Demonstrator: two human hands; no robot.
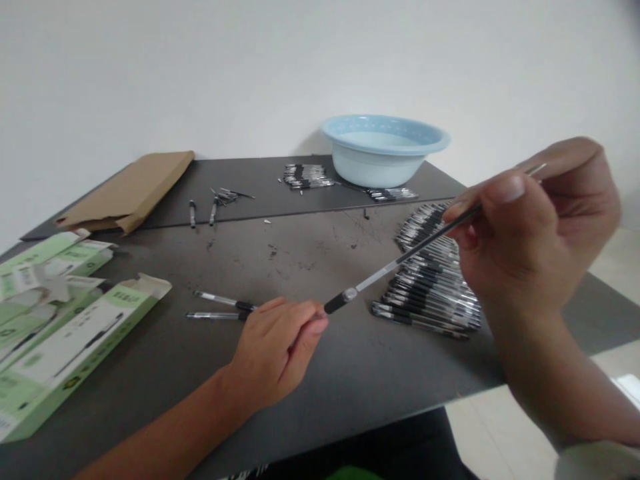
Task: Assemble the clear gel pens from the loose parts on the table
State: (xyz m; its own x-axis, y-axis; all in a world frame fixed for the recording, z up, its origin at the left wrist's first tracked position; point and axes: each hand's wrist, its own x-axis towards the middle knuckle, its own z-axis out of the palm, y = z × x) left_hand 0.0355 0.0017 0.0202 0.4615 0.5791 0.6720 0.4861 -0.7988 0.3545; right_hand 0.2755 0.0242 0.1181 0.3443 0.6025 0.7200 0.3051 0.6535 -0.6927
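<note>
My left hand [285, 347] is closed around a pen barrel [339, 302], whose black grip end sticks out past the thumb. Thumb and fingers of my right hand [530, 227] pinch a thin pen refill [425, 243], with its slim metal tip showing beyond the fingers. The refill slants down to the barrel's mouth; whether its lower end sits inside cannot be told. Two clear pens with black grips, one of them an upper pen [220, 299], lie on the table beyond my left hand. A big pile of pens [430, 287] lies beside my right hand.
Green-and-white pen boxes [95, 340] lie at the left, with a brown cardboard package [130, 187] behind them. A blue basin [385, 150] stands at the back. Near it are a pen bundle [306, 175] and loose parts [227, 197] on the dark table [310, 253].
</note>
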